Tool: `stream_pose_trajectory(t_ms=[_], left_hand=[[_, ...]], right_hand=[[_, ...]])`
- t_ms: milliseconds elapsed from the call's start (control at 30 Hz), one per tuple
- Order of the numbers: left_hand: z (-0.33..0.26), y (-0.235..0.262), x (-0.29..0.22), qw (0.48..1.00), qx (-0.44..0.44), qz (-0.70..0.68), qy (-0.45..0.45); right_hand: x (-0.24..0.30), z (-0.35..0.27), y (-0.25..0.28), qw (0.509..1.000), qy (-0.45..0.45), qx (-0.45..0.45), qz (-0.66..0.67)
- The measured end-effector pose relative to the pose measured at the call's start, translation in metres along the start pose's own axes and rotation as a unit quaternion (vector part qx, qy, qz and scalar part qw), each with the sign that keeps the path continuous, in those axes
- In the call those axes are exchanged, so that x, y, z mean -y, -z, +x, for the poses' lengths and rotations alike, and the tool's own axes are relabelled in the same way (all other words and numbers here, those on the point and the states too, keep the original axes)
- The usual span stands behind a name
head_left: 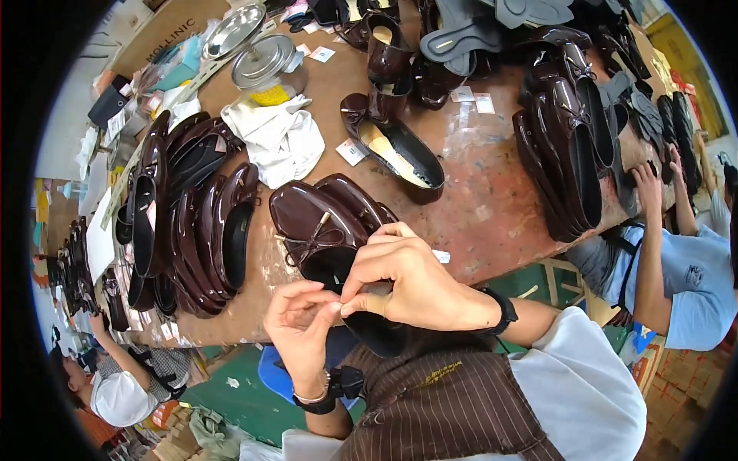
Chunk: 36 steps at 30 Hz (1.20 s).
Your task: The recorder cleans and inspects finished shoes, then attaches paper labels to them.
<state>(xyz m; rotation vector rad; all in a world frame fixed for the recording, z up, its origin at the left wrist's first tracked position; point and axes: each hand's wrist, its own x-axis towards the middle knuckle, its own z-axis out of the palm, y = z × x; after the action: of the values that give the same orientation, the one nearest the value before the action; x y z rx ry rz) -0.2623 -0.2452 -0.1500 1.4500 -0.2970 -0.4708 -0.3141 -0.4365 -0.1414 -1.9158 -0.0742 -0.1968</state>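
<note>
My left hand (pixel 301 326) and my right hand (pixel 411 276) meet fingertip to fingertip at the near table edge. Both are closed in a pinch, and whatever is between the fingers is too small to make out. Just beyond them lies a glossy dark brown shoe (pixel 314 206) with a thin bow on its toe, its heel end toward me and partly covered by my hands. A second brown shoe (pixel 347 198) rests against its right side. Farther off, an open brown shoe (pixel 396 157) with a pale insole lies on the table.
Brown shoes (pixel 204 230) are stacked at the left, more (pixel 557 146) at the right. A white cloth (pixel 278 142) and a lidded metal-topped jar (pixel 265 65) sit at the back left. Grey insoles (pixel 461 42) lie at the back. Co-workers sit at the right (pixel 684 269) and left (pixel 123 396).
</note>
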Motion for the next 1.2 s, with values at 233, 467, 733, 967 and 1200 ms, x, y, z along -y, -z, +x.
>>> stream_pose_trajectory(t_ms=[233, 467, 733, 967, 1200], left_hand=[[-0.002, -0.031, -0.003, 0.989, -0.133, 0.061, -0.033], [-0.019, -0.011, 0.013, 0.948, -0.004, 0.289, 0.136], [0.055, 0.111, -0.095, 0.873, -0.267, 0.400, -0.076], [0.077, 0.145, -0.085, 0.684, -0.286, 0.622, -0.252], [0.001, -0.024, 0.020, 0.898, -0.017, 0.434, -0.075]], right_hand=[[-0.020, -0.004, 0.041, 0.992, 0.048, -0.111, 0.048], [-0.184, 0.007, 0.163, 0.881, -0.111, -0.170, -0.428], [-0.209, 0.013, 0.179, 0.876, -0.124, -0.061, -0.462], [-0.155, -0.001, 0.142, 0.955, -0.059, -0.186, -0.225], [-0.012, -0.027, 0.003, 0.975, 0.050, -0.085, -0.201]])
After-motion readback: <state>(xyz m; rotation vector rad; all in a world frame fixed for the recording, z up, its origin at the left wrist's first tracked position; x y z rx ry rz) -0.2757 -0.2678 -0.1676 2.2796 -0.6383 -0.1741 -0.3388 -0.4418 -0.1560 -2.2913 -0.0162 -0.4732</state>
